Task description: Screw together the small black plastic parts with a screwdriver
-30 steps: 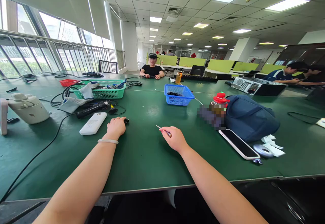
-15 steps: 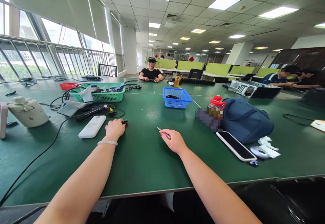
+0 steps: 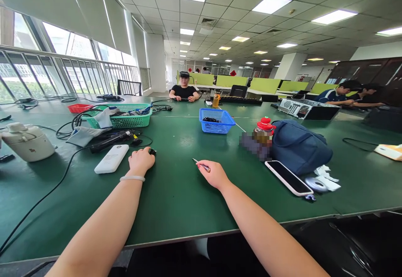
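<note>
My left hand (image 3: 141, 160) rests on the table with its fingers closed around a small black part (image 3: 152, 151), whose kind I cannot make out. Just left of it lies a white power bank (image 3: 112, 159). My right hand (image 3: 214, 173) pinches a slim pointed tool (image 3: 203, 166) with a thin metal shaft and a brownish handle. Its tip points up and left, above bare green tabletop between the hands. Farther forward stands a blue plastic basket (image 3: 217, 127) holding several small black pieces; neither hand touches it.
On the left are a green basket (image 3: 133, 121) with gloves and cables, a red tray (image 3: 80, 108) and a cream-coloured bottle (image 3: 29, 143). A navy bag (image 3: 301, 147), phone (image 3: 289, 178) and red-lidded jar (image 3: 264, 132) sit right. A person (image 3: 184, 89) sits opposite.
The view has turned slightly right, so the table's things shift left. My left hand has turned a little with the black part; the right hand keeps its grip, nearly still.
</note>
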A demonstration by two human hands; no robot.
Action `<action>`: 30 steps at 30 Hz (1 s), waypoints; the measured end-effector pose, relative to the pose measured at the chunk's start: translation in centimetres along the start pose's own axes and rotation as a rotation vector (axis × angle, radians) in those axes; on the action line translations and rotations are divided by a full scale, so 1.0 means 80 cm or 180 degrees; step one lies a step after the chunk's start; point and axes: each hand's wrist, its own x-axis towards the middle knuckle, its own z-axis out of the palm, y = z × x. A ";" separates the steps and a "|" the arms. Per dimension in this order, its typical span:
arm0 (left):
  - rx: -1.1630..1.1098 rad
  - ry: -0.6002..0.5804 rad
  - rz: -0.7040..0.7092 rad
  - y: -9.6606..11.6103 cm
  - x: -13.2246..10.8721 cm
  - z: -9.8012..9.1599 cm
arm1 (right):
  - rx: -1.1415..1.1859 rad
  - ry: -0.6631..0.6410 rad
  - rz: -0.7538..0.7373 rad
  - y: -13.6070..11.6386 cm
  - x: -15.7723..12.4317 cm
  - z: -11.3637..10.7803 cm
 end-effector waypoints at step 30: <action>-0.0336 0.0300 -0.0127 -0.021 0.018 0.009 | 0.0234 -0.0168 -0.0124 -0.003 0.000 -0.002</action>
